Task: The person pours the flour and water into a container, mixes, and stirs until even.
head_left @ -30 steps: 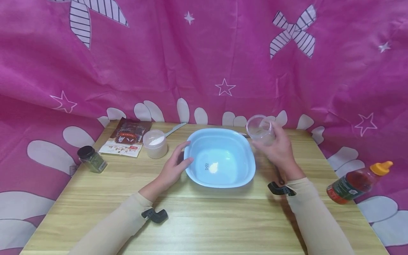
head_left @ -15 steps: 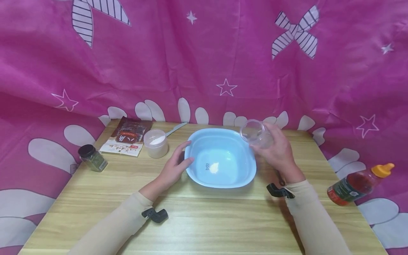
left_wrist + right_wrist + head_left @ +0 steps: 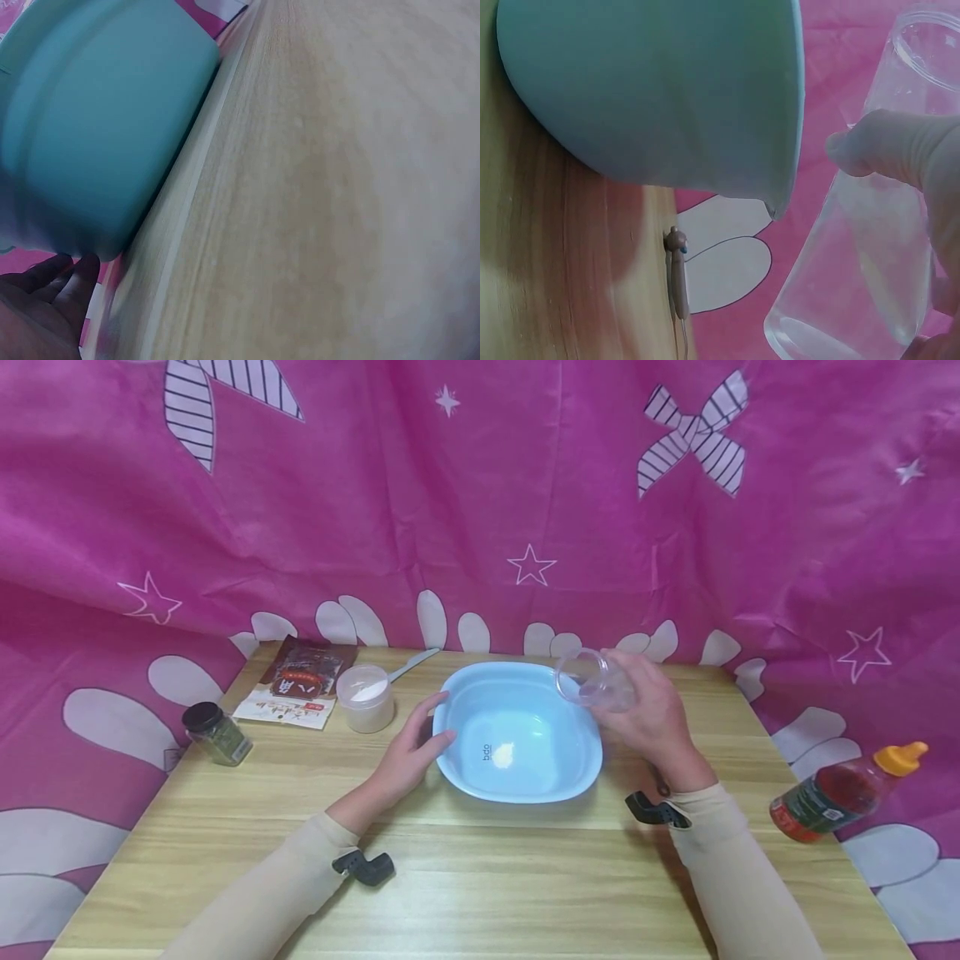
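A light blue plastic basin with "bdo" printed inside stands mid-table. My left hand holds its left side, thumb at the rim and fingers along the outer wall; in the left wrist view the fingertips meet the basin's wall. My right hand grips a clear plastic cup, tilted left with its mouth over the basin's back right rim. Up close in the right wrist view, the thumb presses across the cup's wall. Clear liquid seems to lie inside the cup, though this is hard to tell.
To the left are a lidded tub of white powder, a pale knife-like utensil, a brown-and-white packet and a black-capped spice jar. A red sauce bottle stands right. A brown-handled utensil lies beneath my right arm.
My right hand has moved slightly left with the cup and tipped it further, bringing its mouth over the basin's rim. The left hand and the basin stay in place.
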The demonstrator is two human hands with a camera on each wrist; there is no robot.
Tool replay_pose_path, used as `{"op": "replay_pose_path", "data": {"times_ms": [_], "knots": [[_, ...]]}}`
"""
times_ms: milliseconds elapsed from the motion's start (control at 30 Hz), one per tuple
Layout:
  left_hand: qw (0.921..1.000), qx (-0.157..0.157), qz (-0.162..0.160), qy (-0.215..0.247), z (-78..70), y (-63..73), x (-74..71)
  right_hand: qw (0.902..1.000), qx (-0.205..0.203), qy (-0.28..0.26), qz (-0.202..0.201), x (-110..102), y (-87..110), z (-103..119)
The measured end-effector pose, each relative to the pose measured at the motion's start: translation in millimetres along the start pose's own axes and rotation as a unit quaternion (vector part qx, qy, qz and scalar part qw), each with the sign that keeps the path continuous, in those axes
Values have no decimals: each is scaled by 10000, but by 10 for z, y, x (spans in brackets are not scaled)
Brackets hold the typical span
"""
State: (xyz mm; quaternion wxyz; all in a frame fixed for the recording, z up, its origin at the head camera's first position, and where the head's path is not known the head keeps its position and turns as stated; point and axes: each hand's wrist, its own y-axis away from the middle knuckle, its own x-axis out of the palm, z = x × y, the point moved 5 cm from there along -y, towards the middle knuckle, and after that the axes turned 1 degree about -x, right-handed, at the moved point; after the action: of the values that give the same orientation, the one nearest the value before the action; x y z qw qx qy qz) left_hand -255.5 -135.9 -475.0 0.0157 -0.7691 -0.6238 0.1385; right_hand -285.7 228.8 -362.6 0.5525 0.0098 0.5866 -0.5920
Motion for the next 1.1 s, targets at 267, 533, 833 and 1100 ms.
{"op": "replay_pose_path", "data": {"times_ms": [267,533,833,1100], "knots": [[10000,33,-2,-1,6,-2,-1,9990,-333,292,49,17,0,25],[10000,17,0,-23,13,3,-4,9981,-250,514,233,30,-6,44],[10000,5,21,-36,19,3,2,9962,-395,727,280,46,24,36],[10000,-26,-1,12,16,1,3,9952,-576,761,228,49,49,18]]}}
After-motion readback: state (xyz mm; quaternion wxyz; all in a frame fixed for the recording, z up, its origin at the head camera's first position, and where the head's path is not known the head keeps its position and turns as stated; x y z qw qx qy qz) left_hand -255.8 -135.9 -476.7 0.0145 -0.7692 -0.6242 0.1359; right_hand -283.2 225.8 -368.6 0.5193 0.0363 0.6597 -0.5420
